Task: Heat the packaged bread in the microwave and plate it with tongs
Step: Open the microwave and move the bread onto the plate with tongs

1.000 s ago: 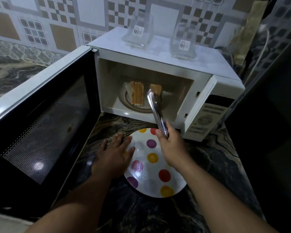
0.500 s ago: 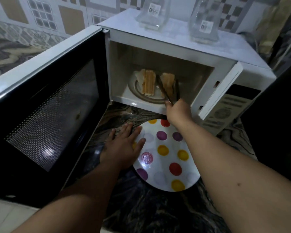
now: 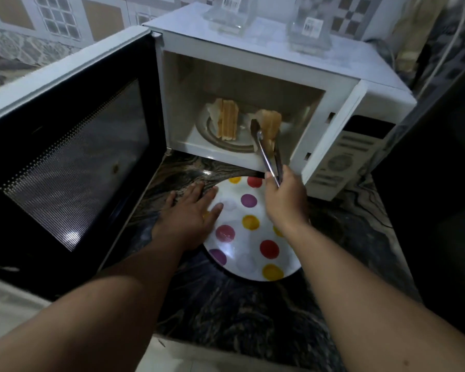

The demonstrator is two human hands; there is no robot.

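The white microwave [image 3: 266, 53] stands with its door [image 3: 73, 157] swung wide to the left. On its glass turntable [image 3: 226, 142] stands a stack of bread slices [image 3: 227, 119] on edge. My right hand [image 3: 286, 200] grips metal tongs [image 3: 266, 154] whose tips clamp a second piece of bread [image 3: 270, 123] at the right side of the cavity, lifted near the opening. A white plate with coloured dots [image 3: 250, 237] lies on the dark marble counter in front of the microwave. My left hand [image 3: 191, 216] rests flat on the plate's left edge.
Two clear glass jars [image 3: 230, 12] [image 3: 309, 25] with barcode labels stand on top of the microwave. The control panel [image 3: 344, 154] faces right of the cavity. Patterned wall tiles run behind. A dark surface fills the right side. The counter's front edge [image 3: 226, 353] is near me.
My right hand went into the microwave with the tongs, closed them on the right piece of bread, and has drawn back toward the opening. My left hand stayed on the plate.
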